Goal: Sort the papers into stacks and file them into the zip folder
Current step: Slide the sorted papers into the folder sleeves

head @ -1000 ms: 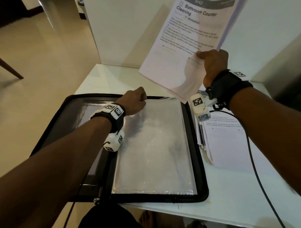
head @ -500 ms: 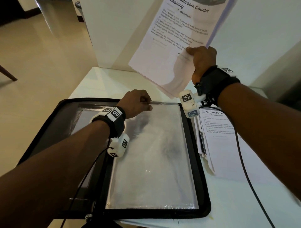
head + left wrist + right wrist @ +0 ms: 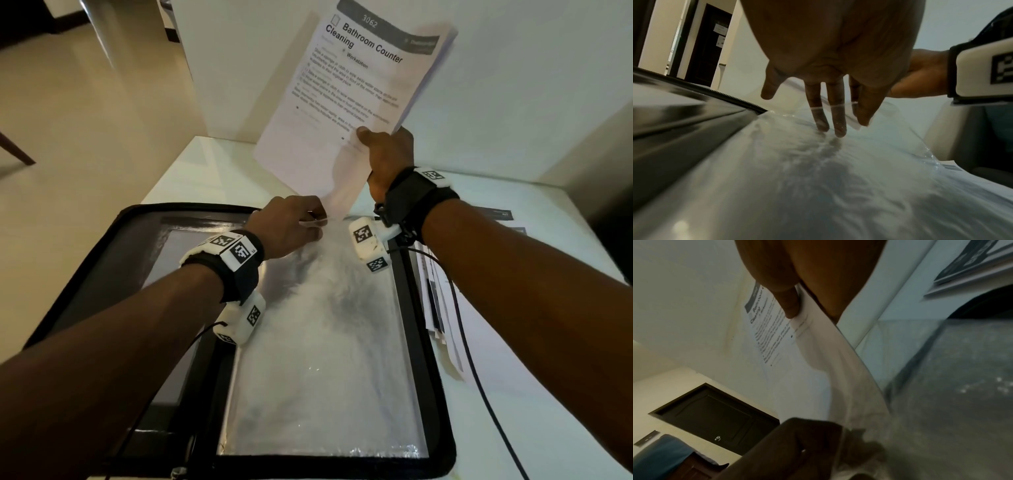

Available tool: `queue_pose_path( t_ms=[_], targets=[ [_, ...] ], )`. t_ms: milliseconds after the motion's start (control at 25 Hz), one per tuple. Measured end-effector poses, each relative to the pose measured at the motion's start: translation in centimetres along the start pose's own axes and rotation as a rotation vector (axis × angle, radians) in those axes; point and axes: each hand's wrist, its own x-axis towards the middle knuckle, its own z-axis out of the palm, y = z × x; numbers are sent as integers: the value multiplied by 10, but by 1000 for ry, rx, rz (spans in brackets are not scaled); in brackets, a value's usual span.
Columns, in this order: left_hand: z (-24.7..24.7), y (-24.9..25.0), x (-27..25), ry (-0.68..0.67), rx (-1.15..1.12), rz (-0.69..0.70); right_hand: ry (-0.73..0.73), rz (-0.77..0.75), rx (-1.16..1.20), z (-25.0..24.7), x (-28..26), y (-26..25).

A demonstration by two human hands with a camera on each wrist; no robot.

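- We see the white table [image 3: 212,161] set against a pale wall, beige floor to the left; only the wrist views show a dark door [image 3: 715,420] behind
- Our zip folder [image 3: 442,394] lies open flat on the table, long axis running away from us, its clear sleeve [image 3: 325,342] filling the right half
- The stack of papers [image 3: 346,102] headed "Bathroom Counter Cleaning" stands tilted above the folder's far edge, long axis rising up and to the right, its lower corner dipping down to the sleeve's mouth
- More loose papers [image 3: 442,308] lie on the table just right of the folder, a black cable across them
- Our right hand [image 3: 388,154] pinches the stack near its lower right edge; the right wrist view shows the thumb [image 3: 789,305] pressed on the printed face, which the head view only hints at
- Our left hand [image 3: 291,226] pinches the sleeve's top film; only the left wrist view shows the fingers [image 3: 838,120] tucked under the lifted clear edge with the thumb over it
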Motion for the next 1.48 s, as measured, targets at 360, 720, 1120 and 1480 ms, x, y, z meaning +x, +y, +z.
queue_pose_path(
  t_ms=[360, 720, 1120, 1480],
  targets=[
    [-16, -19, -1, 67, 163, -239, -138, -67, -219, -24, 9, -6],
    [-38, -46, 5, 68, 144, -369, -271, -71, -284, -37, 30, 2],
    [-40, -49, 2, 98, -117, -387, -352, 23, -443, -28, 42, 18],
    [-7, 2, 14, -2, 84, 0, -279, 101, -371, -19, 39, 30]
  ],
)
